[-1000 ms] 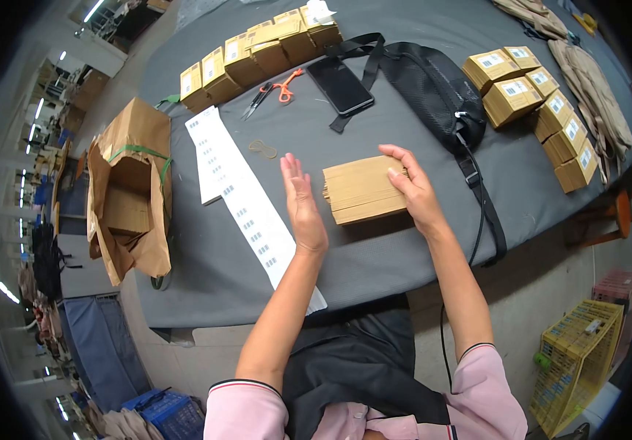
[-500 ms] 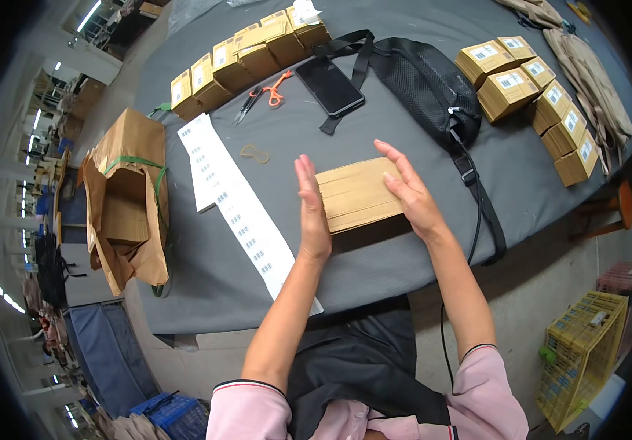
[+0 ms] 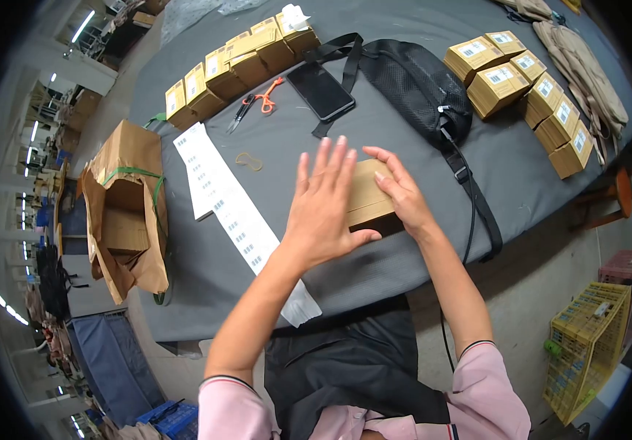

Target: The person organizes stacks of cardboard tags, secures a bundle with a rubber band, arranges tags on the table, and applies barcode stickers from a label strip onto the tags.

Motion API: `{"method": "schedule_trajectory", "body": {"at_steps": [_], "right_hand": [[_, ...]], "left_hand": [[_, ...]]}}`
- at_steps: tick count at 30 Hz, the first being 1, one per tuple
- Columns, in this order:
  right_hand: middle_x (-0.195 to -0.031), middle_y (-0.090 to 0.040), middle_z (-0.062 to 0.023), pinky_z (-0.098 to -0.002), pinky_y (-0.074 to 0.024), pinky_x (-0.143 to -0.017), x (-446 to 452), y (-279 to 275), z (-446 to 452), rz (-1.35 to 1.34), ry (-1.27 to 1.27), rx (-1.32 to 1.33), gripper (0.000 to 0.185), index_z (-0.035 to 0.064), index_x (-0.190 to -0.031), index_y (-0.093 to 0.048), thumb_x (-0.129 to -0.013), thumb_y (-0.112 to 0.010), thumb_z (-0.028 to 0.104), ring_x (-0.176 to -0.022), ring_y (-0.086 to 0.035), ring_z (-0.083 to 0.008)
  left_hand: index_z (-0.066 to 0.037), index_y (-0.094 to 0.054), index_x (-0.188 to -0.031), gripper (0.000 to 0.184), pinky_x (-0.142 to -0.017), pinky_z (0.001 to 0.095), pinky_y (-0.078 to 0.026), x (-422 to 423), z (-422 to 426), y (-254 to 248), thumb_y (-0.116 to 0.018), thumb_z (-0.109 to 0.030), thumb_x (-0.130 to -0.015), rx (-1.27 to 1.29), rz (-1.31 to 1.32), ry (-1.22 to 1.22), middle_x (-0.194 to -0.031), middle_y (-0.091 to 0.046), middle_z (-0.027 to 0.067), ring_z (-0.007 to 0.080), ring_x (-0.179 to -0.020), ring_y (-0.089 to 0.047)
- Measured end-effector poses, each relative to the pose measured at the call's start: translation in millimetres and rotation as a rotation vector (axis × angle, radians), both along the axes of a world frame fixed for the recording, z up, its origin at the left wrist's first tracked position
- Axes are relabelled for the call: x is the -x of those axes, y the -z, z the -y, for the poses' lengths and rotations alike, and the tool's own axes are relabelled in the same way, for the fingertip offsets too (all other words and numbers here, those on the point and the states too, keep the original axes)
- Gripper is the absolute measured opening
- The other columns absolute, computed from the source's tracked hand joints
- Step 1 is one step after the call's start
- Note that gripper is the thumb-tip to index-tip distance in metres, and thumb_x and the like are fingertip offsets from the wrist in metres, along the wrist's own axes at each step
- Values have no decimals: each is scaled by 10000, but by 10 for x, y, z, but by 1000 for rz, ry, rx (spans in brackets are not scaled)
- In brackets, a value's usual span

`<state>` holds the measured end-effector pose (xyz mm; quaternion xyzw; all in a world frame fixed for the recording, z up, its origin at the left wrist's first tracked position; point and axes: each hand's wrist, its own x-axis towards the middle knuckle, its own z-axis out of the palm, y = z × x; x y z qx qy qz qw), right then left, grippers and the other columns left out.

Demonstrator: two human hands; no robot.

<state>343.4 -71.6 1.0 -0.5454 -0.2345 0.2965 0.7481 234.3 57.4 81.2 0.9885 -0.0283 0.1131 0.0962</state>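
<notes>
A stack of brown paper envelopes (image 3: 366, 192) rests near the middle of the table. My right hand (image 3: 408, 202) grips its right end, thumb on top and fingers around the far side. My left hand (image 3: 322, 213) is flat and open, fingers stretched away from me, over the stack's left end and hiding it; whether the palm touches cannot be made out. To the left lie strips of printed labels (image 3: 229, 218) and a loose rubber band (image 3: 249, 161).
Bundled envelopes with labels stand in rows at the back left (image 3: 231, 62) and right (image 3: 498, 86). Thread snips (image 3: 240, 114), a phone (image 3: 321, 91) and a black bag (image 3: 420, 88) lie beyond my hands. An opened paper sack (image 3: 126, 209) holds more brown paper items.
My left hand has turned from edge-on beside the stack to flat, palm down, over its left end. My right hand keeps its grip. The view has shifted slightly.
</notes>
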Motion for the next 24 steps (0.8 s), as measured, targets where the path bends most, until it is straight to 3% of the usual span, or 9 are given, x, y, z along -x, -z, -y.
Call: {"method": "schedule_trajectory", "body": {"at_steps": [1, 4, 9, 11, 16, 19, 21, 22, 24], "right_hand": [[-1296, -448, -79, -293, -277, -1058, -3, -1, -8, 2, -5, 0, 408, 37, -1281, -483, -880, -443, 97, -1236, -402, -181], [-1296, -453, -79, -294, -289, -1053, -9, 6, 16, 47, 10, 17, 408, 31, -1271, -489, -870, -442, 89, -1231, -413, -180], [-1290, -467, -83, -302, -294, -1053, -8, -30, 15, 97, 18, 44, 409, 19, -1265, -487, -865, -443, 93, -1233, -417, -188], [-1287, -470, -84, -303, -293, -1054, -16, 8, 5, 92, 20, 36, 411, 19, -1266, -487, -864, -444, 94, -1235, -415, -189], [-1301, -465, -80, -304, -296, -1054, -8, -4, 14, 90, 22, 27, 421, 22, -1279, -475, -866, -447, 98, -1230, -420, -187], [-1373, -415, -96, -314, -267, -1076, -10, -79, 45, 69, -8, 8, 459, 29, -1346, -413, -912, -469, 169, -1285, -371, -200], [-1456, -325, -125, -330, -194, -1114, 17, -78, 78, -14, 51, -109, 555, 25, -1412, -321, -964, -452, 325, -1363, -273, -225], [-1456, -325, -125, -330, -194, -1114, 18, -86, 118, -7, 57, -110, 555, 25, -1412, -321, -964, -452, 325, -1363, -273, -225], [-1502, -238, -151, -367, -113, -1150, 32, -105, 228, 92, 168, -114, 639, -14, -1432, -242, -993, -323, 442, -1416, -161, -259]], "left_hand": [[27, -220, -1423, 1163, -1140, 496, -121, -63, -23, 12, -748, -602, -600, -85, -95, 19, -1481, -226, 227, 374, -1399, -177], [22, -220, -1424, 1171, -1141, 495, -130, -219, -97, 90, -773, -568, -576, -151, -289, -4, -1484, -222, 233, 369, -1402, -174], [-1, -281, -1386, 1110, -1071, 464, -295, -271, -92, 126, -823, -461, -534, 17, -297, 8, -1335, -397, 228, 377, -1267, -382], [-16, -328, -1347, 1037, -972, 428, -377, -281, -62, 72, -830, -400, -524, 52, -363, -55, -1216, -459, 203, 352, -1141, -467], [-23, -378, -1298, 944, -877, 406, -412, -290, -76, 96, -799, -333, -513, 13, -292, -47, -1098, -513, 189, 339, -1025, -521], [-18, -405, -1273, 891, -849, 406, -420, -303, -94, 68, -772, -288, -506, 18, -301, -35, -1035, -541, 183, 333, -977, -544], [-17, -412, -1267, 879, -839, 404, -421, -310, -131, 66, -762, -280, -504, 19, -284, -19, -1009, -548, 178, 329, -962, -548], [-16, -414, -1270, 883, -852, 406, -422, -321, -150, 61, -768, -289, -508, 51, -286, -20, -1028, -550, 181, 331, -983, -547], [-15, -415, -1272, 888, -866, 408, -422, -348, -229, 54, -773, -298, -511, 84, -284, -17, -1047, -551, 184, 333, -1003, -547]]}}
